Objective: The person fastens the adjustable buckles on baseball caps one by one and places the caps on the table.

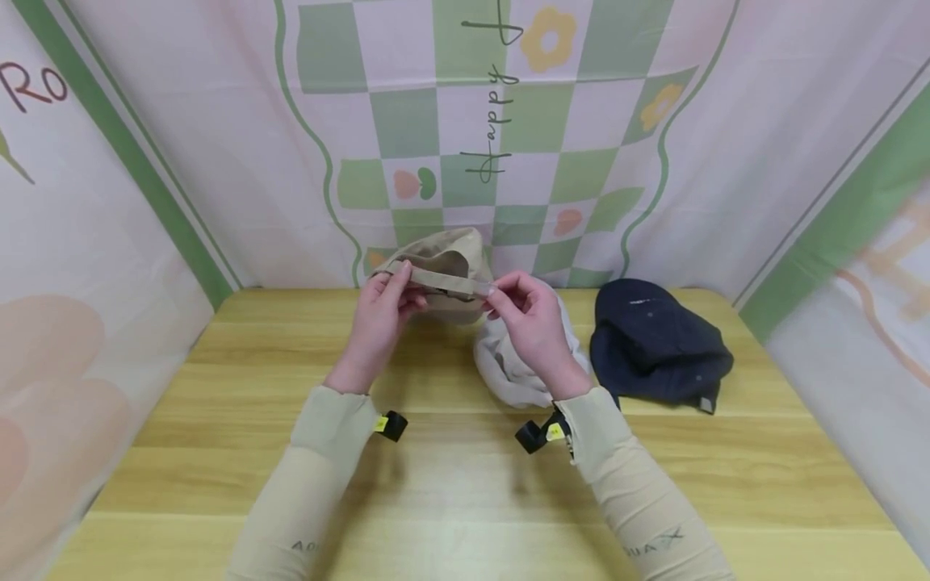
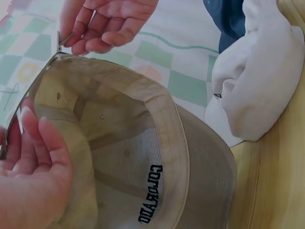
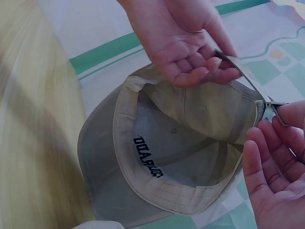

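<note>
A khaki baseball cap [image 1: 472, 246] is held up over the far part of the table, its back strap [image 1: 445, 281] stretched between both hands. My left hand [image 1: 378, 319] pinches the strap near its left end, thumb on top. At the other end, my right hand [image 1: 534, 323] pinches the strap tip between thumb and fingers, beside a small metal buckle [image 3: 268, 103]. Both wrist views look into the cap's hollow, where dark COLORADO lettering [image 2: 151, 193] shows reversed. The cap's brim [image 3: 97, 157] points away from the hands.
Behind the right hand, an off-white cap [image 1: 501, 375] lies on the wooden table [image 1: 465, 500]. To its right sits a navy cap [image 1: 654, 343]. A printed cloth [image 1: 407, 121] with green checks hangs along the table's far edge, and more cloth flanks both sides.
</note>
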Available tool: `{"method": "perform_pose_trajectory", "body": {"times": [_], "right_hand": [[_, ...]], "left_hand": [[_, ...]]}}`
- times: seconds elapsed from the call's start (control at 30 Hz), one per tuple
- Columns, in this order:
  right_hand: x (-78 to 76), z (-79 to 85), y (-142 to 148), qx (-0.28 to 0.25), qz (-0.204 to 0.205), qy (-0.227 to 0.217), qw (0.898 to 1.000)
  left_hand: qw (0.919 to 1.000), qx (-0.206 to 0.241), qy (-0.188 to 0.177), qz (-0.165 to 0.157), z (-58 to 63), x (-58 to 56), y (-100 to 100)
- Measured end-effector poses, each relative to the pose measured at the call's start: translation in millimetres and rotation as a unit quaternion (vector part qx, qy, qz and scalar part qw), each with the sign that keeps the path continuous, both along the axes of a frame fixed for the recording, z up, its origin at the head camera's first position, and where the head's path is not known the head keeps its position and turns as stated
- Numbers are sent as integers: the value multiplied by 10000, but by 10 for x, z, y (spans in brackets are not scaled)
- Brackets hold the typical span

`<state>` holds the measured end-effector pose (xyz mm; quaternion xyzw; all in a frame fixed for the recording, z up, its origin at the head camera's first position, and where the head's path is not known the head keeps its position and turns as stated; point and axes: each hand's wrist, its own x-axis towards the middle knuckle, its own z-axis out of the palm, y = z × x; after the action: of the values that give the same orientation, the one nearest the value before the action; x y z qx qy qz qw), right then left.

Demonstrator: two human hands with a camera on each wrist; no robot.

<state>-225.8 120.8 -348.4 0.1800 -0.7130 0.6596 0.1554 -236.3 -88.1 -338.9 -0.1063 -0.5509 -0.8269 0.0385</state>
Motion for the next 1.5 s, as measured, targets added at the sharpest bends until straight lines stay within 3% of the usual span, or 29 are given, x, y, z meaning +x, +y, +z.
{"method": "perform_pose_trajectory", "body": {"times": [0.2, 0.6, 0.87, 1.13, 1.5], "right_hand": [[-13, 32, 23, -320, -100, 1, 9994], [-4, 8, 50, -631, 68, 48, 9980], [14, 11, 59, -829, 73, -92, 9965], [11, 7, 55, -979, 95, 72, 9951], [11, 5, 52, -821, 160, 55, 9965]], "left_hand": [[9996, -4, -82, 261, -19, -11, -23], [9999, 37, -8, 141, -55, -1, -53], [9996, 86, -1, 283, -81, 23, -29], [9995, -5, -37, 326, -93, 25, -25], [9995, -18, 72, 292, -101, 30, -29]]}}
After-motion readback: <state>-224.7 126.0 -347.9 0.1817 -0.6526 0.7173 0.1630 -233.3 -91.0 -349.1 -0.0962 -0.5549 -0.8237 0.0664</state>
